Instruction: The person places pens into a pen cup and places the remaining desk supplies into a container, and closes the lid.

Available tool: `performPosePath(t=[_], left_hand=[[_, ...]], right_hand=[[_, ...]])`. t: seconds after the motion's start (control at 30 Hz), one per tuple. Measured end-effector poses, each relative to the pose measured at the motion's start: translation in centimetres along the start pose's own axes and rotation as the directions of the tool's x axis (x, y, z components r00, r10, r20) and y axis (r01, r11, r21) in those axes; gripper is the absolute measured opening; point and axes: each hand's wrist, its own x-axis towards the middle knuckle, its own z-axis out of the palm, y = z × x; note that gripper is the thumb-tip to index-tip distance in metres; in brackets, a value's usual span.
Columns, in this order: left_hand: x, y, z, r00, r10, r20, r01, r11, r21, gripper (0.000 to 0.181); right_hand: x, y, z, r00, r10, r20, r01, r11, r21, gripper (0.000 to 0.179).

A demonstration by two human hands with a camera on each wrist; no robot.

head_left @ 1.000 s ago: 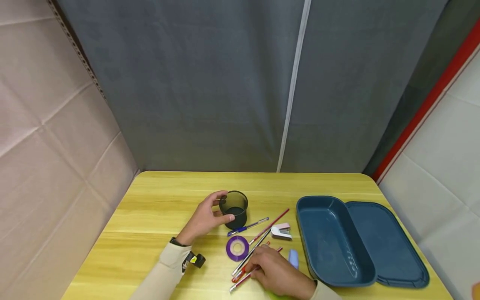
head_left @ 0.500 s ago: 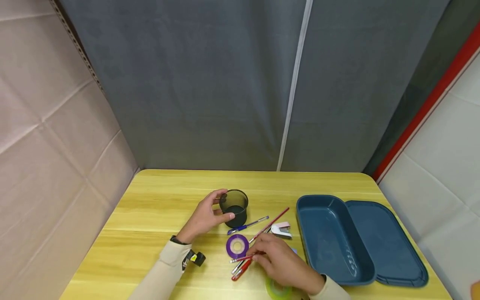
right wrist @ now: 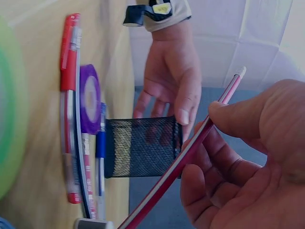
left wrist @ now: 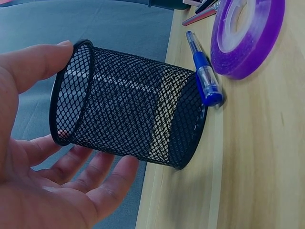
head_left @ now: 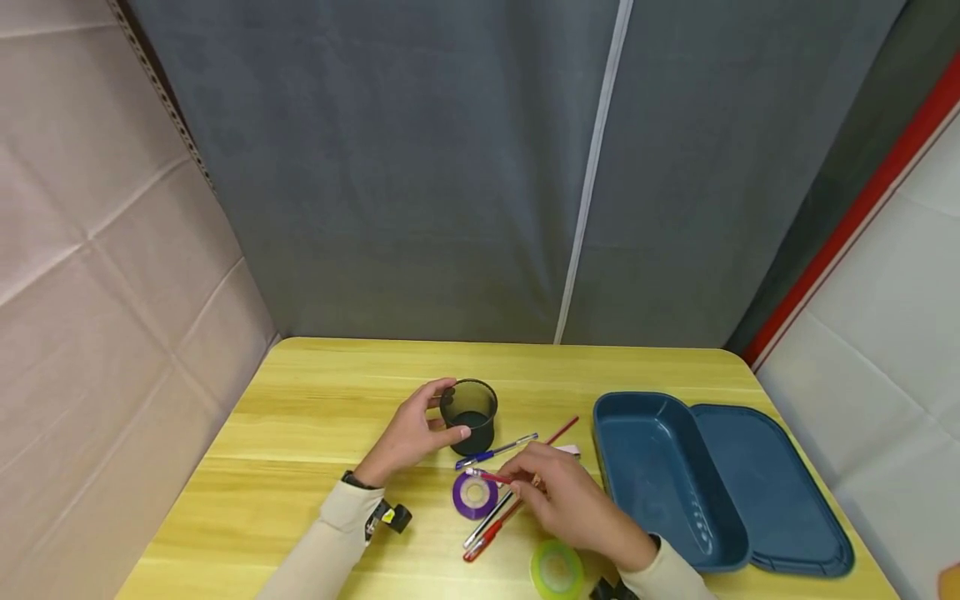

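Observation:
My left hand point(head_left: 405, 440) holds a black mesh pen cup point(left wrist: 128, 105) that stands upright on the table. Its thumb rests at the cup's rim and the other fingers lie along the opposite side. Between thumb and fingers, my right hand point(head_left: 570, 504) pinches a red-and-white striped pencil point(right wrist: 174, 164). The pencil is raised above the table, its white end point(head_left: 472, 472) pointing toward the cup side. Below it lie a purple tape roll point(head_left: 459, 498), a red pen point(head_left: 480, 546) and other pens. A blue pen point(head_left: 471, 459) lies against the cup's base.
Right of the hands sits a dark blue box point(head_left: 663, 483), its lid point(head_left: 783, 492) beside it. A yellow-green tape roll point(head_left: 536, 570) lies near the front. Another red pencil point(head_left: 566, 427) and a stapler point(head_left: 572, 450) are partly hidden behind my right hand.
My right hand has lifted the striped pencil from the pile and moved it up and away from the body toward the cup. The yellow-green tape roll is now uncovered. The left hand stays put.

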Motion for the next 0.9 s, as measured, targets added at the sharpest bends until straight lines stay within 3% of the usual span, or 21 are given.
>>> performPosePath(t=[0.23,0.7,0.9], left_hand=[[0.0,-0.1,0.0,1.0,-0.006,0.003,0.006,1.0,0.002,0.081],[0.2,-0.1,0.0,1.0,0.0,0.022,0.0,1.0,-0.021,0.083],[0.4,-0.2,0.2,0.999,-0.017,0.027,0.018,0.999,-0.028,0.083]], right_hand=[[1.5,-0.7,-1.0,0.997,-0.026,-0.069,0.029,0.999,0.037,0.016],[5.2,-3.1,-2.7,0.975,0.096,-0.2,-0.067,0.987,0.15,0.018],[6.4,-3.3,-2.7,0.965,0.107,-0.24,-0.063,0.981,0.181,0.018]])
